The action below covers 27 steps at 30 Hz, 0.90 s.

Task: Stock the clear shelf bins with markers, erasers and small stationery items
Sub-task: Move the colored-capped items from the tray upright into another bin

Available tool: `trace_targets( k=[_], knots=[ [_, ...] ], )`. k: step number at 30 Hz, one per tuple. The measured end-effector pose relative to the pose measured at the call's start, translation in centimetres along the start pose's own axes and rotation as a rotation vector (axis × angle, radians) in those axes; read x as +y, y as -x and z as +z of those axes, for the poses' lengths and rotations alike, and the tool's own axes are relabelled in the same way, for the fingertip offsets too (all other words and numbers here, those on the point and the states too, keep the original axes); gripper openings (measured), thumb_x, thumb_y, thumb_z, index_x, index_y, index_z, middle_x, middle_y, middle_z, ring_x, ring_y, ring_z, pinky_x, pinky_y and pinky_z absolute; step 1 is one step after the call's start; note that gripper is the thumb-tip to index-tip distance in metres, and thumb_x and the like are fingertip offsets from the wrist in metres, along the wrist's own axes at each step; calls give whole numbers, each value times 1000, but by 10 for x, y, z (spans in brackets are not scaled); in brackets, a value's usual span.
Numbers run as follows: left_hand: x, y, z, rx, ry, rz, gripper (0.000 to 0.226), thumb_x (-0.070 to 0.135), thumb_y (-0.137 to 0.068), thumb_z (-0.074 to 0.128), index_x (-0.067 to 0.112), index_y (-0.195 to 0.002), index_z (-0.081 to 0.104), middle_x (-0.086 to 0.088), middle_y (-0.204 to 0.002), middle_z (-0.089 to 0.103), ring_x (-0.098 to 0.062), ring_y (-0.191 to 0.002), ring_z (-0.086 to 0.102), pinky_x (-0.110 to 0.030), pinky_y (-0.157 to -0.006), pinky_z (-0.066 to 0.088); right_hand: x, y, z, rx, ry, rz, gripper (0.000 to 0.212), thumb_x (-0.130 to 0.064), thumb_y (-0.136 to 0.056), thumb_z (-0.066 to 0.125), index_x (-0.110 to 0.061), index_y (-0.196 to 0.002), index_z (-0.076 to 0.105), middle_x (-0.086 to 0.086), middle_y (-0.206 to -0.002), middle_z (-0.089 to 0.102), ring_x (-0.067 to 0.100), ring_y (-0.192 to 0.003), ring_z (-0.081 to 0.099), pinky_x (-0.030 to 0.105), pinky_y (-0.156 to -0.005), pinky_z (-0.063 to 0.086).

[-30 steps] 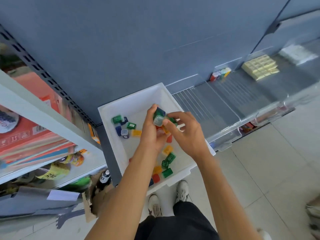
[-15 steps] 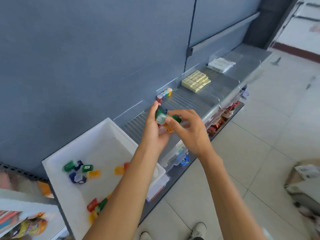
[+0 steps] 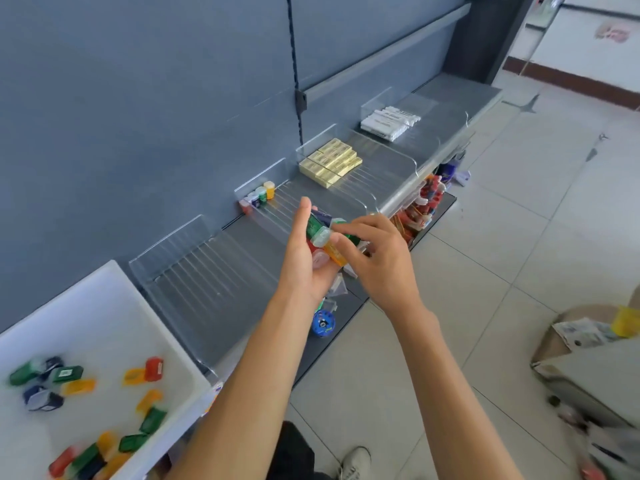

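Observation:
My left hand [image 3: 306, 258] cradles a stack of small coloured plastic stationery items [image 3: 323, 237], green, red and orange, in its palm. My right hand [image 3: 375, 256] pinches the top of that stack from the right. Both hands hover over the grey shelf, in front of a clear bin [image 3: 360, 202] that holds a short row of the same small items [image 3: 259, 196] at its back. A white tub [image 3: 114, 306] at lower left holds several more loose coloured items [image 3: 86, 403]. The clear bin [image 3: 194, 265] beside the tub has nothing in it.
Further right on the shelf, one clear bin holds yellow erasers [image 3: 330, 162] and another holds white markers [image 3: 389, 121]. Packaged goods [image 3: 420, 209] hang under the shelf edge. A blue round item [image 3: 323, 324] lies on the lower ledge. A cardboard box [image 3: 588, 358] stands on the tiled floor at right.
My view and both hands have swung right, away from the white tub and along the shelf. The hands carry the stack of coloured items with them.

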<state>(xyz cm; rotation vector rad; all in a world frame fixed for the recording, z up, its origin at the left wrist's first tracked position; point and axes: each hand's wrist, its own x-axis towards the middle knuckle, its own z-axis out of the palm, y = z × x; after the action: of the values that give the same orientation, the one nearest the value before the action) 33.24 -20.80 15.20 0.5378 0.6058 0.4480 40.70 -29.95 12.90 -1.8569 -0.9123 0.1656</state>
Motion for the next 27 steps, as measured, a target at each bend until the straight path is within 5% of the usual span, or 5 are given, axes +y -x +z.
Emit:
trace_targets(
  k=[4,10,13,21,27],
  knots=[
    [-14,-29,5,50,29,-16,35,40,-98,55,6,-89,59,-6,-69,64,-16,-62,67,-27,-55,56,27,-19,-2,-18,2,-17,27,-43,-88,67,-27,-108,75,-7,-108,64,12,-105,56,28,-93,44],
    [-18,-96,0,91,202,11,41,40,-98,56,9,-76,72,-6,-75,65,-19,-70,68,-36,-84,55,52,-68,11,-61,56,-37,19,-39,-86,71,-24,-98,68,-11,-103,66,13,-99,54,19,-86,40],
    [-13,-125,1,101,292,-3,33,40,-91,63,8,-91,65,-7,-84,63,-20,-75,66,-36,-90,53,62,-96,11,-177,118,-90,27,-44,-86,66,-23,-102,66,-10,-112,64,15,-105,53,15,-89,37],
    [11,-183,-5,132,348,91,39,35,-82,65,10,-109,52,-7,-87,61,-17,-71,66,-30,-62,58,85,-153,31,-315,102,-134,37,-26,-84,76,-22,-119,65,-8,-129,56,16,-113,52,5,-96,27],
    [21,-209,-19,228,405,122,30,36,-93,56,7,-96,62,-8,-84,64,-18,-77,65,-31,-76,57,100,-185,53,-346,-29,-148,38,-25,-84,71,-20,-121,67,-8,-132,57,11,-121,55,30,-102,45]
  ],
)
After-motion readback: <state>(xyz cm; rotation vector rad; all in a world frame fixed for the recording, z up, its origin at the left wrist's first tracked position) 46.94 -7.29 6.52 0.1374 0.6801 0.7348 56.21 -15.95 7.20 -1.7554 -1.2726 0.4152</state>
